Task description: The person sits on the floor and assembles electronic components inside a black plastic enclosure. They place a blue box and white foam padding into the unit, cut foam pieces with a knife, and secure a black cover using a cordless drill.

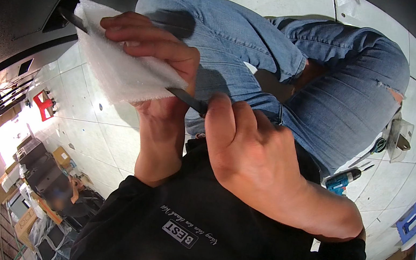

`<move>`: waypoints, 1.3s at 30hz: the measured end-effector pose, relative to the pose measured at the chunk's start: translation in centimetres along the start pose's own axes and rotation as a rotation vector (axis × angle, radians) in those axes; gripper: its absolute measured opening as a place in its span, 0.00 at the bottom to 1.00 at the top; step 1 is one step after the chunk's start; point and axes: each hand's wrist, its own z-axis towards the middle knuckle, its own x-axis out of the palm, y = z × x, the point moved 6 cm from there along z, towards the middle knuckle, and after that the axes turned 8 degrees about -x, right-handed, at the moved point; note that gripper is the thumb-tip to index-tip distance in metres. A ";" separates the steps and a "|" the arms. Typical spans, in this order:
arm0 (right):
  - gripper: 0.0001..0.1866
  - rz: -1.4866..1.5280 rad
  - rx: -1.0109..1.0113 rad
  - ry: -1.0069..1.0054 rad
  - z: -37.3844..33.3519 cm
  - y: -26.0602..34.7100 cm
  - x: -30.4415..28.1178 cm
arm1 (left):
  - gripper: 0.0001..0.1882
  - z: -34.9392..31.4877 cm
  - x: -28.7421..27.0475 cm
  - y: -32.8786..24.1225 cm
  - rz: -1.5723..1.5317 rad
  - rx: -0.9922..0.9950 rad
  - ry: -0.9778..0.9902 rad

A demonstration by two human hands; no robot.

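Note:
My left hand (pixel 160 52) is closed on a white foam piece (pixel 115 63), its fingers lying across the upper face. A narrow, flat black strip (pixel 184 98) comes out of the foam's right side. My right hand (pixel 254 148) pinches the strip's near end, thumb and fingers pressed together. Beyond the foam's left edge a dark, tapering end (pixel 74 20) shows in line with the strip. The foam hides the stretch between them, so I cannot tell whether the strip is a blade or a strap.
A large black panel (pixel 26 8) with a slot stands at the upper left. My crossed legs (pixel 344 97) rest on the tiled floor (pixel 103 140). To the right lie scissors (pixel 378 146), a teal power drill (pixel 341 181) and a clear container (pixel 400 138). A red stool (pixel 44 105) stands farther left.

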 end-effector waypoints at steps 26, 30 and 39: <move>0.13 0.221 0.021 0.180 -0.8 0.0 -2.0 | 0.25 -4.4 -1.9 -9.8 1.357 -0.087 0.243; 0.12 0.306 0.020 0.067 0.7 0.4 -2.0 | 0.21 -3.9 -5.3 -7.3 0.864 -0.113 0.224; 0.13 0.352 0.077 -0.091 2.5 0.1 -3.3 | 0.35 -6.1 -7.7 -4.7 0.685 -0.106 0.243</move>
